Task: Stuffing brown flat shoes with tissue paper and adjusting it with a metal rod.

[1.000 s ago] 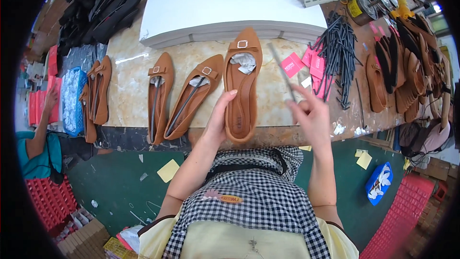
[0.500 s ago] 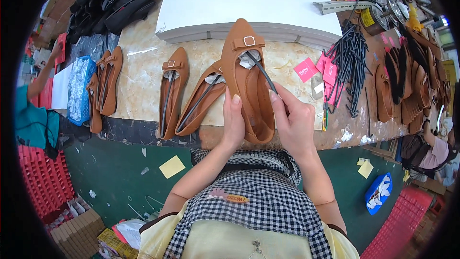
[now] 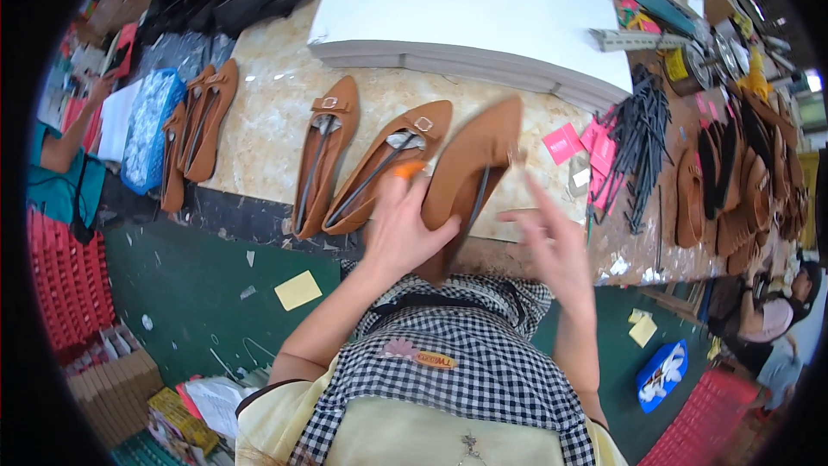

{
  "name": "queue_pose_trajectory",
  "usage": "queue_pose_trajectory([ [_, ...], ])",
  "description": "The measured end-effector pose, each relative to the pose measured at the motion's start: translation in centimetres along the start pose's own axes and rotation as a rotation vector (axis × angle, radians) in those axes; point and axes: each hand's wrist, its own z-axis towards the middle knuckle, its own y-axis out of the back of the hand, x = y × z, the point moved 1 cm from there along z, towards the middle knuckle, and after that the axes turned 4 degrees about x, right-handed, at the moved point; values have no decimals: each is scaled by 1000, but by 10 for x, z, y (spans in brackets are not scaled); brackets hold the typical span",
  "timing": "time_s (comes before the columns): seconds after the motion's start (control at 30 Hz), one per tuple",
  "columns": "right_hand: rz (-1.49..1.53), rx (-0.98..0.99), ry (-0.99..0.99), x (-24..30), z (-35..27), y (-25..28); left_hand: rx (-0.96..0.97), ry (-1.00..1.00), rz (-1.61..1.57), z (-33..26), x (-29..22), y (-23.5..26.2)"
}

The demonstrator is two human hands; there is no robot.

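Shoe point(image 3: 470, 164), tan and pointed, is sitting tilted at frame centre, and your left hand point(image 3: 405, 237) is clamping its heel end. Your right hand point(image 3: 552, 246) is hovering just beside it, fingers spread, empty. You seem to be inspecting it; setting it beside the two shoes point(image 3: 358, 164) at centre-left calls for a steady grip.

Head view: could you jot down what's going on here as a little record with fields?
Left hand: holds a brown flat shoe, tilted up off the bench
Right hand: open, blurred, beside the shoe, holding nothing that shows
On the marble bench: two more brown shoes side by side, buckles up
Behind: stack of white sheets
Right of the shoe: pink tags, dark rods
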Motion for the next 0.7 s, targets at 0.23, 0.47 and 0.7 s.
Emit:
queue_pose_trajectory([
  [0.23, -3, -177, -192, -33, -16, 18, -43, -1, 481, -1, 74, 33],
  [0.47, -210, -78, -87, -49, -17, 11, -140, 164, 351, -8, 98, 123],
  [0.7, -204, -276, -268, -64, -49, 59, -386, 361, 562, 57, 265, 303],
])
